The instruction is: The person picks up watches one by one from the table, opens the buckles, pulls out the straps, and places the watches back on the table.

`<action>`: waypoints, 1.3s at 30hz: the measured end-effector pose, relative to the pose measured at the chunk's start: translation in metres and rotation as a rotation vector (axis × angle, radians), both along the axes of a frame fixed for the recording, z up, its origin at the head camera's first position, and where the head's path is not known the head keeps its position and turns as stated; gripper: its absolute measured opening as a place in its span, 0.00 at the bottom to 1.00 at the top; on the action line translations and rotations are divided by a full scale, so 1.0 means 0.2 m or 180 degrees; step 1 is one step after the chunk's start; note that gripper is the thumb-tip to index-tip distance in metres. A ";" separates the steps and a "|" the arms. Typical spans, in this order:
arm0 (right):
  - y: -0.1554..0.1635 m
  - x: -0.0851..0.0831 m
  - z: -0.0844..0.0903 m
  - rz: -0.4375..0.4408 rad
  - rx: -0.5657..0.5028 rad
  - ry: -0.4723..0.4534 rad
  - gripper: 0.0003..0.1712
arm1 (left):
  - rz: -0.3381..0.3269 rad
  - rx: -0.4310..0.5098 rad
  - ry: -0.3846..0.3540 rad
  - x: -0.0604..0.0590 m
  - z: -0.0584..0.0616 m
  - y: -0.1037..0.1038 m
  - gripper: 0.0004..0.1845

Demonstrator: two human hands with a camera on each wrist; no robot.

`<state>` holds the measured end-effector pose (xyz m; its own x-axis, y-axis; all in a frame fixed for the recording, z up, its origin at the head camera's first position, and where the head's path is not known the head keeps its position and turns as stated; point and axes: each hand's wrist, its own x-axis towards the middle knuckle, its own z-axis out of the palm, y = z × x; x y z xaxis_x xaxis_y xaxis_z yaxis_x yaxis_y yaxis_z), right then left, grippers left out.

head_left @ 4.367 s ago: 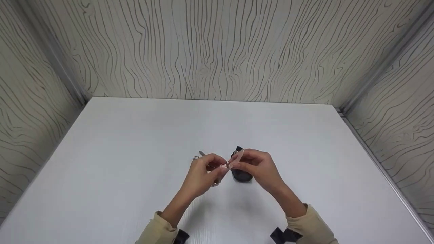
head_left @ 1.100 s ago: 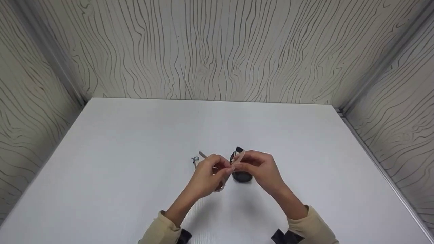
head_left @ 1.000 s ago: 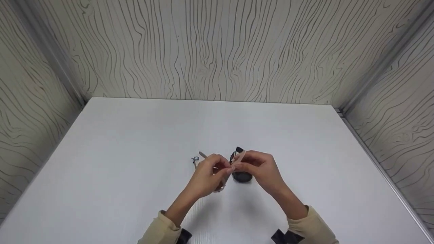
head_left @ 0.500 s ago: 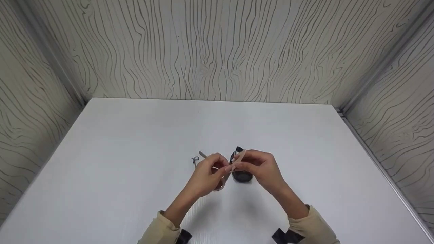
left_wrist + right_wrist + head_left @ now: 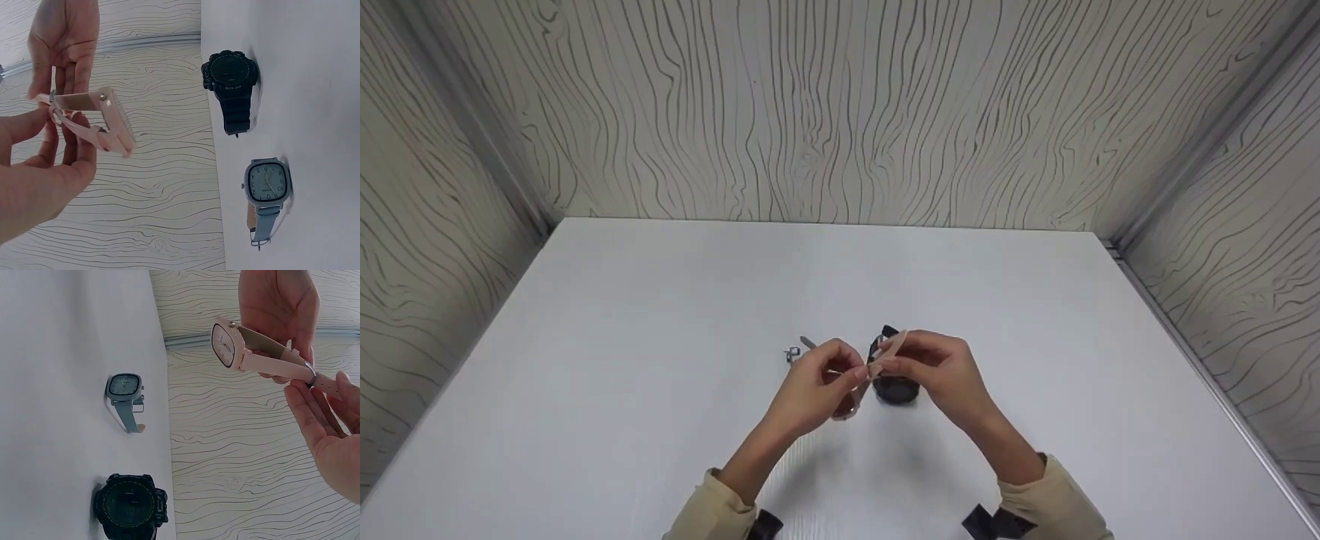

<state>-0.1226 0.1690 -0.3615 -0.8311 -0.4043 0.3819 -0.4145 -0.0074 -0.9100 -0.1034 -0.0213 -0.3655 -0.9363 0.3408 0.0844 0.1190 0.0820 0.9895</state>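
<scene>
A pink wristwatch (image 5: 224,345) with a squarish dial hangs in the air, its pink strap (image 5: 275,365) looped towards the buckle (image 5: 310,373). My left hand (image 5: 811,390) pinches the strap close to the buckle between thumb and finger. With thumb and fingers my right hand (image 5: 942,369) pinches the strap's free end (image 5: 894,346). In the right wrist view the strap passes through the buckle; whether the pin sits in a hole I cannot tell. From the head view the left hand covers part of the watch.
On the white table (image 5: 660,315) lie a black digital watch (image 5: 230,70), just beyond the right hand, and a blue-grey square watch (image 5: 268,181), mostly hidden behind the left hand in the head view. Wood-grain panels (image 5: 825,112) enclose the table's back and sides.
The left fingertips shifted right against the right fingertips, then drew slightly back left. The strap's free end has moved a little up and right with the right hand. Both watches on the table stay put.
</scene>
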 end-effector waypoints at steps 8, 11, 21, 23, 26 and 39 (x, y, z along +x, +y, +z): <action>0.00 0.00 0.01 -0.0058 0.0032 -0.0033 0.10 | 0.0027 -0.0226 0.0166 -0.01 -0.02 -0.02 0.11; 0.00 -0.01 0.01 -0.0028 -0.0002 -0.0063 0.10 | 0.0054 -0.0387 0.0286 -0.02 -0.04 -0.03 0.11; 0.00 -0.02 0.01 0.0241 0.0030 -0.0082 0.10 | 0.0218 -0.0607 0.0492 -0.02 -0.05 -0.03 0.07; 0.00 -0.03 0.00 0.0292 0.0086 -0.0122 0.09 | 0.0224 -0.0604 0.0514 -0.02 -0.05 -0.03 0.07; -0.01 -0.03 0.00 0.0329 0.0207 -0.0182 0.08 | 0.0233 -0.0612 0.0541 -0.02 -0.04 -0.03 0.07; 0.01 -0.02 -0.02 0.0424 0.0457 -0.0328 0.20 | 0.0244 -0.0558 0.0543 -0.02 -0.04 -0.03 0.07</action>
<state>-0.1273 0.1711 -0.3651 -0.7984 -0.5573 0.2282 -0.3233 0.0770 -0.9432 -0.1078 -0.0272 -0.3743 -0.9373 0.2927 0.1892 0.2698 0.2657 0.9255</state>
